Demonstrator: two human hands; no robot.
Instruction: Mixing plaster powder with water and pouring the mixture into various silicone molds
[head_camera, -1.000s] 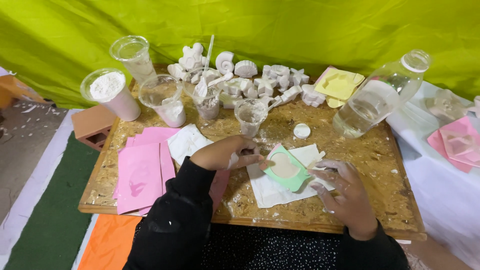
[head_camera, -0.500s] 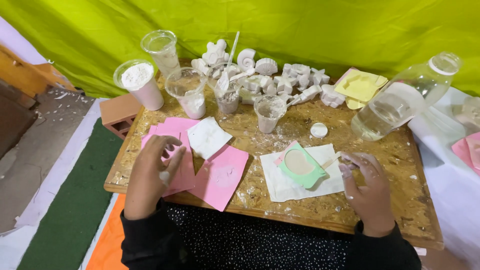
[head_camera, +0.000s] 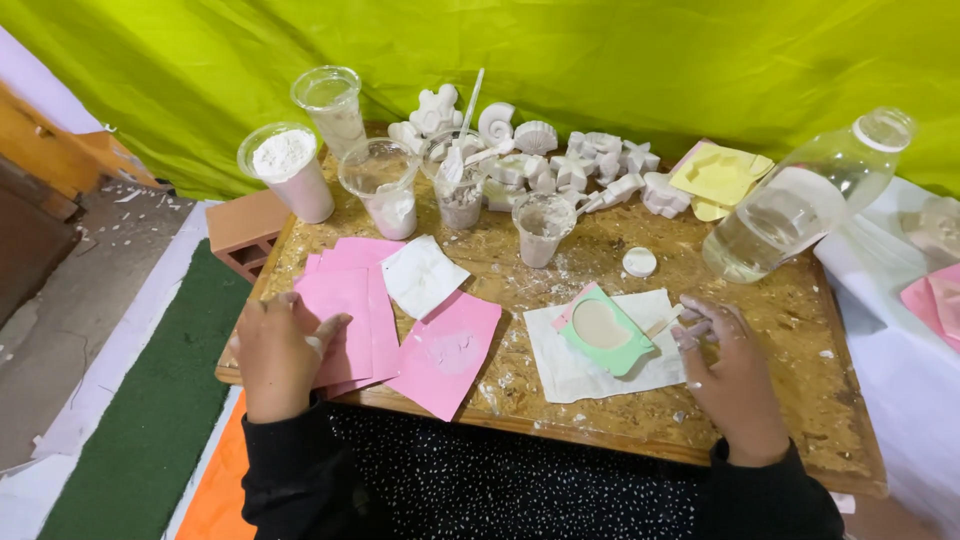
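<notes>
Left hand (head_camera: 275, 350) flat, released, on pink sheets (head_camera: 345, 310), right hand (head_camera: 725, 365) gripping stick (head_camera: 665, 322) pointing leftward toward green mould (head_camera: 605, 330)

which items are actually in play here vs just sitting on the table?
In play:
left hand flat on the pink sheets
right hand beside the green mould on white paper

Lying about:
cast white figures
plastic cups
clear bottle
yellow moulds
</notes>
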